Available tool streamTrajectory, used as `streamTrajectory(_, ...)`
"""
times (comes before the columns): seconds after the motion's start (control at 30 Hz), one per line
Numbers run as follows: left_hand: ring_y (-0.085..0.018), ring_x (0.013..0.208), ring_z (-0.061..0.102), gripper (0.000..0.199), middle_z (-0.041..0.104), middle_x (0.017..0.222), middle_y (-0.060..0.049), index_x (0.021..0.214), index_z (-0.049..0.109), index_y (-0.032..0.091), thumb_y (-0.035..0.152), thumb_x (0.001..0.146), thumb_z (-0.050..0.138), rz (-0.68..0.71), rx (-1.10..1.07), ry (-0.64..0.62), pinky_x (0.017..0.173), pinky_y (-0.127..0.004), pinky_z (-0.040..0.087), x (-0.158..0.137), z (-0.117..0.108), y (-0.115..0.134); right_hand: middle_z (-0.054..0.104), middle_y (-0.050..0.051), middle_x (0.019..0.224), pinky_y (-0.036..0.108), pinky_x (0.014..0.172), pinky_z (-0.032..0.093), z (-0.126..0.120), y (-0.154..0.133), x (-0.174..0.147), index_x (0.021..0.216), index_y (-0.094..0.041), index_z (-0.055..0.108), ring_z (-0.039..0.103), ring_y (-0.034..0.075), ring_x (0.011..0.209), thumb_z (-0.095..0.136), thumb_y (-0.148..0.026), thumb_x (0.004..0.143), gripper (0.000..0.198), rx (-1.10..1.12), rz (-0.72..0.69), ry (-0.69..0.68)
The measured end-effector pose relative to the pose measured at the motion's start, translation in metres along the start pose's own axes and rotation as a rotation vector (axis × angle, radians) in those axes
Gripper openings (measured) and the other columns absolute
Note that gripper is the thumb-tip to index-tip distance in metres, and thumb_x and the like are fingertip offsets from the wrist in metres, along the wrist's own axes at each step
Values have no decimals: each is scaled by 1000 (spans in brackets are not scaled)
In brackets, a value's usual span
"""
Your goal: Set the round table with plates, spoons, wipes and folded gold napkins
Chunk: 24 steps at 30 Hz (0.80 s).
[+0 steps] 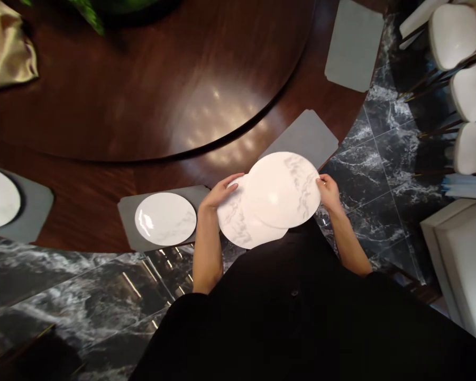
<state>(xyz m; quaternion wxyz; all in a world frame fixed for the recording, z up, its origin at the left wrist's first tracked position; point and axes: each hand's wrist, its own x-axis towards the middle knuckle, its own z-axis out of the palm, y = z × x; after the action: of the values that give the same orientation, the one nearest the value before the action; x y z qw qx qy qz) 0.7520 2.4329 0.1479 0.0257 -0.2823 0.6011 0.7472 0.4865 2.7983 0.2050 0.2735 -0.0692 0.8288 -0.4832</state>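
Upper plate (283,190): held in the air at the near edge of the table (85,201), overlapping a lower plate (238,227). Right rim of the upper plate is pinched between thumb and fingers of the right hand (330,193); the fingers are mostly hidden. Far-left rim of the lower plate is gripped by the left hand (220,194), its thumb and fingers closed around the edge; contact underneath cannot be seen.

Risks (judged): slipping or chipping could be caused by smooth glaze sliding on glaze, since the two plates are not centred on each other. Breakage would be likely if a one-sided pinch were lost beyond the table edge, over the hard-looking floor (360,182).

Materials: both plates round, glossy white, grey-veined like marble; probably ceramic. Table of dark, polished reddish-brown wood. On it, flat grey placemats (305,137) with clipped corners; floor marble-patterned, black with white veins.
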Motion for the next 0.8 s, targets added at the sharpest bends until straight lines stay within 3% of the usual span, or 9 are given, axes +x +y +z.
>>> streamTrajectory(0.1,-43,145,67,87,73,156,-16,148,78,21,59,74,103,-28,-92,143,128,-54,53,-10,13,-2,73,3,93,37,83,65,-41,26,66,103,-25,61,71,22,85,69,-55,96,32,173,59,137)
streamTrajectory(0.2,-41,141,70,92,73,155,-15,150,76,22,54,69,107,-34,-174,353,124,-54,58,-29,36,-14,75,6,105,44,95,67,-62,53,142,107,-26,57,76,24,102,67,-50,98,28,284,88,205)
streamTrajectory(0.3,-41,142,69,98,72,155,-16,154,72,21,55,69,106,-39,-205,579,124,-54,58,-54,78,-27,74,9,115,46,98,67,-65,73,214,117,-26,55,76,24,109,63,-57,100,36,275,25,121)
streamTrajectory(0.4,-40,146,67,102,70,158,-16,156,70,21,57,68,106,-76,-214,796,128,-56,54,-79,139,-34,71,8,115,46,95,66,-55,91,267,120,-28,52,74,23,106,62,-67,97,47,220,-7,-42)
streamTrajectory(0.5,-41,152,63,100,67,163,-16,156,70,23,61,69,104,-108,-199,975,132,-56,49,-99,206,-38,69,6,112,45,97,65,-39,111,295,117,-29,48,72,21,103,62,-65,96,43,206,65,-167)
streamTrajectory(0.6,-42,153,62,102,66,165,-16,158,68,25,66,71,102,-130,-204,1099,133,-58,49,-112,264,-40,68,4,111,42,100,65,-23,129,302,113,-30,42,71,18,102,59,-53,96,34,233,184,-245)
streamTrajectory(0.8,-43,150,66,112,70,161,-15,164,64,28,72,68,102,-168,-266,1275,132,-60,51,-127,348,-40,70,4,116,40,100,64,-9,150,301,112,-30,40,71,16,102,54,-37,90,28,108,256,-373)
